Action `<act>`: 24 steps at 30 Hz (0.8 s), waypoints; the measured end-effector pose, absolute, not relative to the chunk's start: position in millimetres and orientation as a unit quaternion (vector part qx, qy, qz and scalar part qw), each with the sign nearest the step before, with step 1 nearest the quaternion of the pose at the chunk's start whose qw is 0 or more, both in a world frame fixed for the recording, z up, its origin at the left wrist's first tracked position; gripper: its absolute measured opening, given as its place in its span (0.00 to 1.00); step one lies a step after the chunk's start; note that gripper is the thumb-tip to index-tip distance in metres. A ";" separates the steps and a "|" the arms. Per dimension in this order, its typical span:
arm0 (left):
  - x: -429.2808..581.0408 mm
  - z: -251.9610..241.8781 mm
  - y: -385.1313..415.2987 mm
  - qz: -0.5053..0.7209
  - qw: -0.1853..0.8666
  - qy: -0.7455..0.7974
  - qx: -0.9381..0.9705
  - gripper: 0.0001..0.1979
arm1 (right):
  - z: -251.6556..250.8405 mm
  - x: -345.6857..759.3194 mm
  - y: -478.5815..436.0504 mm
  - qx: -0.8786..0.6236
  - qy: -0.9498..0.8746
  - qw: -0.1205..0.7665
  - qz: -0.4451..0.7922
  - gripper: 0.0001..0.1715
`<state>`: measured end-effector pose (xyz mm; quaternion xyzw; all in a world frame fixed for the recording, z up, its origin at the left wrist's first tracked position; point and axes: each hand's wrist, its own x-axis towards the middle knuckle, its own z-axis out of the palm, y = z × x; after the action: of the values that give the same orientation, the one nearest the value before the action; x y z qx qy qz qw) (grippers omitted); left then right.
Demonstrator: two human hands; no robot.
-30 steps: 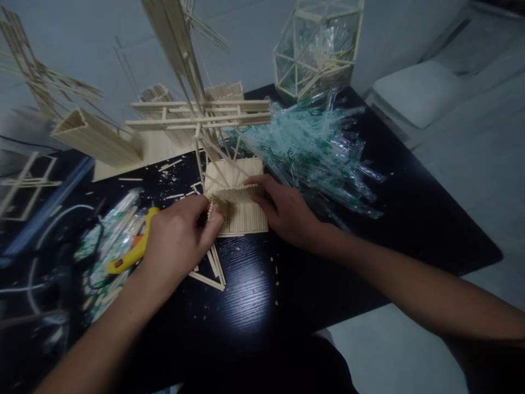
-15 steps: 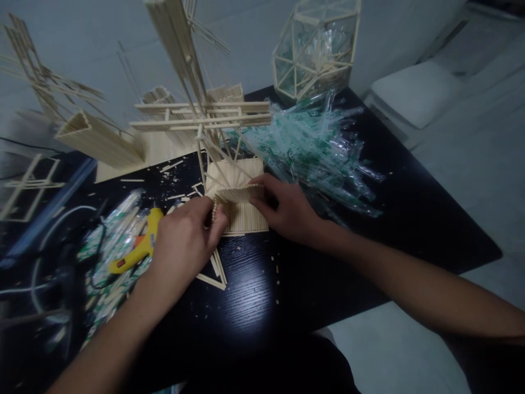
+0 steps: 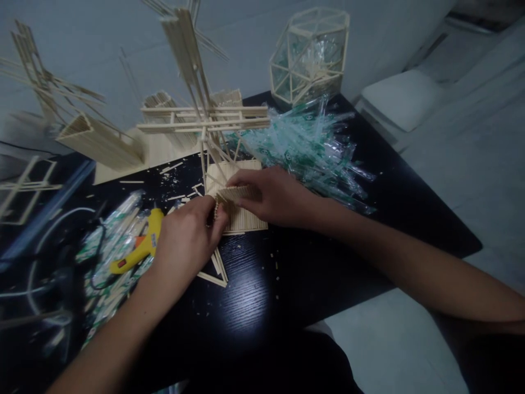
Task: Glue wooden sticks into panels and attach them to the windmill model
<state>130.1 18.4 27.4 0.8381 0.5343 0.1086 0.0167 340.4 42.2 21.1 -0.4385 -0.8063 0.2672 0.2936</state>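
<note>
table (image 3: pixel 348 257): black, faintly grained, with a bluish shine toward its front and pale scraps strewn over it
wall (image 3: pixel 123 33): pale and dim, behind the table
far left: a stick frame (image 3: pixel 28 190), a blue strip (image 3: pixel 49 210) and a looped white cord (image 3: pixel 30 273), all blurred
back left: a board (image 3: pixel 158 145) bearing a pale stick column (image 3: pixel 100 143), which looks tilted in this view
packs (image 3: pixel 115 241): a spread pile, clear film with green print, pale sticks among it
glue gun (image 3: pixel 139 254): yellow, over the packs, just beside the left hand
left hand (image 3: pixel 186 227): thumb and fingers clamped on a small panel (image 3: pixel 217 210) of sticks, seen nearly edge-on
tower (image 3: pixel 205 123): crossed sticks, rising behind the hands
base (image 3: pixel 250 219): a flat mat of sticks on the table, below and between the hands
right hand (image 3: pixel 274 197): fingers and thumb clamped on a longer panel (image 3: pixel 238 192) over the base; whether the two panels touch, i cannot tell
wrappers (image 3: pixel 309 142): a green and clear heap, behind the right hand
cage (image 3: pixel 307 60): clear-sided, stick-edged, at the table's back corner
floor (image 3: pixel 365 345): pale, past the table's right side
seat (image 3: pixel 402 98): white, well apart from the hands, near the wall
</note>
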 end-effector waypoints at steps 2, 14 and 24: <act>130.1 27.5 18.5 0.107 0.013 0.533 0.839 0.16 | 25.5 335.5 45.2 -0.437 -0.818 0.275 0.253 0.14; 131.3 22.9 16.2 0.113 -0.001 0.530 0.840 0.13 | 43.5 321.7 55.3 -0.405 -0.861 0.188 0.245 0.14; 130.4 22.6 16.6 0.119 0.018 0.531 0.839 0.14 | 50.4 317.6 46.7 -0.414 -0.874 0.120 0.222 0.16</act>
<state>130.4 16.6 22.6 0.8390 0.5307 0.1188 0.0181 317.6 46.7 50.4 -0.4143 -0.8744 0.2220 0.1202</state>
